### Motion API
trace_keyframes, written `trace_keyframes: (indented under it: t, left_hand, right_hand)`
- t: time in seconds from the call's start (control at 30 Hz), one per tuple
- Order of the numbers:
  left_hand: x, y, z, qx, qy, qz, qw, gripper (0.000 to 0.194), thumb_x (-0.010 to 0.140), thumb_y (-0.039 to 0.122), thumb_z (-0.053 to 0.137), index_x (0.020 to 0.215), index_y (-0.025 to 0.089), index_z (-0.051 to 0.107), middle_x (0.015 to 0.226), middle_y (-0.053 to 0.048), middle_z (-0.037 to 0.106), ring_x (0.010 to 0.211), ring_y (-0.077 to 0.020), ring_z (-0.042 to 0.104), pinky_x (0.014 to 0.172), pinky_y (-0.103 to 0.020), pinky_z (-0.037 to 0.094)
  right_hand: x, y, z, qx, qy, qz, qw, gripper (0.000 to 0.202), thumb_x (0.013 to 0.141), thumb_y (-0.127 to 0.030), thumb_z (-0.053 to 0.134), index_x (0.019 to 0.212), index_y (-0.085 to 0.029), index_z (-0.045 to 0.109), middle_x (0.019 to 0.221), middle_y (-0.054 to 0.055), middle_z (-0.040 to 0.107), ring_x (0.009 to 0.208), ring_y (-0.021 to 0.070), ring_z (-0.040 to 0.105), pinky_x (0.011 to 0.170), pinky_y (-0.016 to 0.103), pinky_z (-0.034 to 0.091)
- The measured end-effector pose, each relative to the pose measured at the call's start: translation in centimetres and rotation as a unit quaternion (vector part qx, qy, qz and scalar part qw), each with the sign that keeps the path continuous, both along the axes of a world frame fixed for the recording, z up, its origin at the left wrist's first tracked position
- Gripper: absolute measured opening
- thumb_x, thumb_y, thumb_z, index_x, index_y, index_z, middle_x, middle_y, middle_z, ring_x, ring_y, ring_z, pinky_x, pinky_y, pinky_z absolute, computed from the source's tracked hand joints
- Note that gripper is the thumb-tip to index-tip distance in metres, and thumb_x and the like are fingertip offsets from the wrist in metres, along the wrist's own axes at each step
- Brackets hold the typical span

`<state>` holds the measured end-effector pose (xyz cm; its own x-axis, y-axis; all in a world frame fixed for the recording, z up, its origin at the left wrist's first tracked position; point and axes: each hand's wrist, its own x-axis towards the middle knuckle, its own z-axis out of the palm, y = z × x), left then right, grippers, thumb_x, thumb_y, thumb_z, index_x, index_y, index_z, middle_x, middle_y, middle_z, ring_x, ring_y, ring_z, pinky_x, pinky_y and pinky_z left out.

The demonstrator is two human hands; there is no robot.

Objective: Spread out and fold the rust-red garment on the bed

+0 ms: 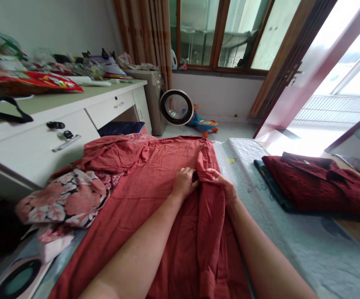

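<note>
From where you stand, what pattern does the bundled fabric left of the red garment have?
Large pink flowers on black, best seen in the head view.

Cloth: centre, on sheet
Folded clothes: right of cloth
Desk: upper left
Washing machine: beyond desk
Door: upper right

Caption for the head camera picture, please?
Left hand and right hand at a fold of red fabric, folded clothes nearby.

Both hands hold the edge of a red cloth; the cloth lies on the bed; folded dark red clothes rest at right.
</note>
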<state>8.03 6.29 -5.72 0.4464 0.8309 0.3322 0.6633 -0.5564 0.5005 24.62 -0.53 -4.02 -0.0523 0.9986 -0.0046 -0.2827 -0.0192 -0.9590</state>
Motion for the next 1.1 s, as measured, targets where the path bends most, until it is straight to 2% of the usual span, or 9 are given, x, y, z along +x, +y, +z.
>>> trace_keyframes:
  t: [0.2, 0.37, 0.53, 0.63, 0.77, 0.83, 0.9, 1.0, 1.1]
  left_hand:
    - [-0.1, 0.3, 0.3, 0.003, -0.042, -0.007, 0.999, 0.021, 0.092, 0.02, 0.05, 0.097, 0.02, 0.071, 0.103, -0.009, 0.067, 0.099, -0.0229, 0.059, 0.091, -0.034, 0.045]
    - [-0.8, 1.2, 0.5, -0.057, -0.149, 0.059, 0.985, 0.024, 0.091, 0.017, 0.051, 0.1, 0.022, 0.072, 0.099, -0.007, 0.071, 0.094, -0.0211, 0.064, 0.087, -0.03, 0.047]
    - [-1.6, 2.9, -0.1, -0.203, -0.329, 0.075, 0.919, 0.014, 0.085, 0.023, 0.059, 0.089, 0.021, 0.072, 0.084, -0.004, 0.073, 0.08, -0.0196, 0.066, 0.078, -0.028, 0.05]
    - [-2.3, 4.0, -0.2, -0.262, -0.394, 0.062, 0.879, 0.016, 0.082, 0.031, 0.062, 0.086, 0.018, 0.071, 0.082, -0.003, 0.072, 0.079, -0.0176, 0.066, 0.078, -0.027, 0.05]
    - [-3.3, 4.4, 0.3, -0.295, -0.421, 0.033, 0.857, 0.027, 0.083, 0.041, 0.061, 0.087, 0.017, 0.071, 0.092, -0.005, 0.074, 0.09, -0.0183, 0.066, 0.088, -0.03, 0.05]
    - [-3.5, 4.1, 0.5, -0.34, -0.461, 0.015, 0.819, 0.032, 0.084, 0.046, 0.06, 0.092, 0.016, 0.07, 0.096, -0.006, 0.074, 0.093, -0.0187, 0.067, 0.089, -0.031, 0.05]
    - [-3.4, 3.8, 0.6, -0.381, -0.49, 0.005, 0.784, 0.03, 0.081, 0.043, 0.065, 0.094, 0.016, 0.069, 0.096, -0.005, 0.073, 0.09, -0.0172, 0.067, 0.087, -0.031, 0.051]
    - [-3.0, 3.4, 0.8, -0.424, -0.491, -0.008, 0.761, 0.025, 0.072, 0.028, 0.074, 0.094, 0.016, 0.068, 0.09, -0.002, 0.073, 0.081, -0.013, 0.066, 0.084, -0.028, 0.051]
    - [-2.6, 3.2, 0.8, -0.438, -0.492, -0.008, 0.753, 0.027, 0.069, 0.021, 0.074, 0.095, 0.015, 0.069, 0.089, -0.003, 0.074, 0.076, -0.0122, 0.066, 0.083, -0.028, 0.052]
  right_hand:
    - [0.0, 0.0, -0.1, -0.006, -0.004, -0.006, 1.0, 0.049, 0.068, -0.037, 0.051, 0.115, -0.022, 0.058, 0.089, 0.005, 0.071, 0.072, 0.022, 0.066, 0.068, 0.037, 0.053]
    - [-0.5, 0.0, 0.1, -0.034, 0.061, 0.02, 0.997, 0.048, 0.065, -0.03, 0.058, 0.112, -0.024, 0.06, 0.085, 0.002, 0.071, 0.07, 0.0197, 0.065, 0.066, 0.033, 0.052]
    - [-1.0, 0.4, -0.3, -0.02, 0.071, 0.039, 0.997, 0.041, 0.069, -0.027, 0.062, 0.11, -0.022, 0.063, 0.062, -0.005, 0.058, 0.054, 0.0128, 0.053, 0.059, 0.027, 0.047]
    - [-1.2, 0.6, -0.6, -0.011, 0.07, 0.024, 0.997, 0.037, 0.071, -0.027, 0.062, 0.108, -0.022, 0.063, 0.06, -0.006, 0.055, 0.053, 0.012, 0.051, 0.057, 0.026, 0.045]
    - [-1.8, 0.9, -1.3, 0.026, -0.025, -0.093, 0.995, 0.029, 0.073, -0.025, 0.06, 0.102, -0.023, 0.061, 0.066, -0.004, 0.056, 0.055, 0.0126, 0.051, 0.054, 0.025, 0.043]
    - [-2.0, 1.1, -1.7, 0.077, -0.164, -0.182, 0.967, 0.022, 0.074, -0.022, 0.057, 0.095, -0.022, 0.062, 0.073, -0.002, 0.059, 0.061, 0.0142, 0.054, 0.059, 0.027, 0.045]
    - [-2.3, 1.3, -2.0, 0.141, -0.318, -0.223, 0.911, 0.02, 0.075, -0.018, 0.053, 0.09, -0.022, 0.064, 0.085, 0.003, 0.064, 0.076, 0.0178, 0.059, 0.072, 0.032, 0.049]
    - [-2.5, 1.4, -2.4, 0.203, -0.464, -0.196, 0.84, 0.03, 0.074, -0.011, 0.048, 0.096, -0.02, 0.066, 0.104, 0.009, 0.066, 0.1, 0.0223, 0.06, 0.093, 0.038, 0.048]
    - [-2.6, 1.3, -2.7, 0.198, -0.538, -0.143, 0.807, 0.041, 0.075, -0.008, 0.047, 0.111, -0.016, 0.064, 0.118, 0.011, 0.065, 0.112, 0.0234, 0.058, 0.103, 0.04, 0.044]
